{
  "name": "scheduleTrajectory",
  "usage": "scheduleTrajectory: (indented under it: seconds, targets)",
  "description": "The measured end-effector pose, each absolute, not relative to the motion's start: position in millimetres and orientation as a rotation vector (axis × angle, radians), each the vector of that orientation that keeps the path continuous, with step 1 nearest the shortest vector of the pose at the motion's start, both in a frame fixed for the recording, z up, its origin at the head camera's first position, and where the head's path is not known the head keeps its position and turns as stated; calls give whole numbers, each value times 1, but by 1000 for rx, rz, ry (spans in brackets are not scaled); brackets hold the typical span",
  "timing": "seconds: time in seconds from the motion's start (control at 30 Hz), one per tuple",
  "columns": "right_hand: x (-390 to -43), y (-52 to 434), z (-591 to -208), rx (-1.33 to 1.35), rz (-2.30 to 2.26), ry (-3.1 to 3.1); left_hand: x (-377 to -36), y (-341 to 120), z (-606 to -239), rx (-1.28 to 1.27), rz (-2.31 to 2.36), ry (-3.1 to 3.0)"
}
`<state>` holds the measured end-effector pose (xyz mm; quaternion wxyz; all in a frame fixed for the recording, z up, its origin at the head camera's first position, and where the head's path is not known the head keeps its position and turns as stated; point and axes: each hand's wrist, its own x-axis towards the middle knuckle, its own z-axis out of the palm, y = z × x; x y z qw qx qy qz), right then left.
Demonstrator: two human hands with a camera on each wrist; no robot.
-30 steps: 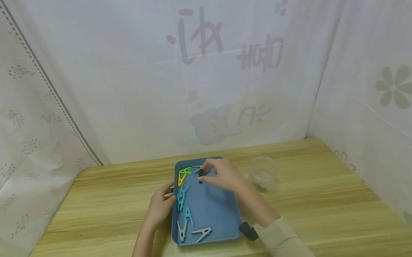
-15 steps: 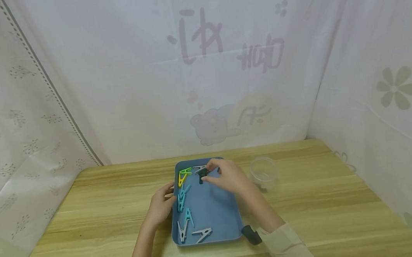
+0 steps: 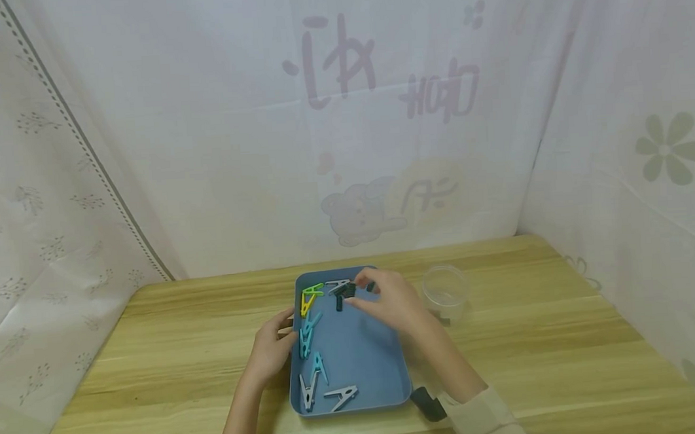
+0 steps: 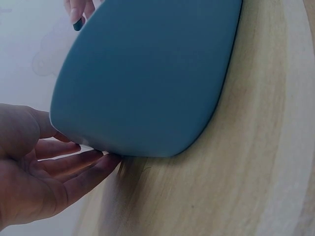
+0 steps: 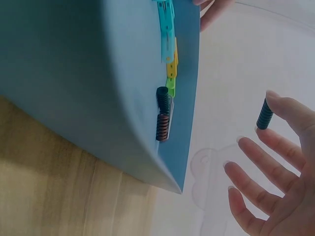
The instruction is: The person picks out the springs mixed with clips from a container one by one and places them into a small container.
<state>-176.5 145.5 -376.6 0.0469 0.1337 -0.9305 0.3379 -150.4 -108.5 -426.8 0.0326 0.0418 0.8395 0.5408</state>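
Observation:
My right hand (image 3: 390, 300) pinches a dark, ribbed coil spring (image 5: 265, 114) between thumb and index finger, above the far end of a blue tray (image 3: 367, 373). The other fingers are spread apart. Below, two more dark springs lie in the tray; one spring (image 5: 162, 128) looks brownish in the right wrist view, the other spring (image 5: 163, 101) black. My left hand (image 3: 272, 345) rests at the tray's left rim. In the left wrist view its fairly straight fingers (image 4: 88, 179) touch the outer wall, while the thumb tip is hidden.
Along the tray's left side lie a green clip (image 3: 312, 289), a yellow clip (image 3: 307, 303), several turquoise clips (image 3: 306, 342) and grey clips (image 3: 342, 394). A clear round container (image 3: 443, 287) stands right of the tray, with a dark item beside it. Curtains surround the wooden table (image 3: 172, 357).
My right hand has shifted slightly to the right with the pinched spring, uncovering more of the grey clip at the far end. The left hand and the tray have stayed put.

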Motion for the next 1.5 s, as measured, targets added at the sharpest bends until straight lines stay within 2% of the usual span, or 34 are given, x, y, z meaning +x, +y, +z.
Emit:
scheduleTrajectory:
  seconds: [1.5]
  targets:
    - [-160,186,-388,234,1056,-2741,-150,-110,-428,124,1668,2575]
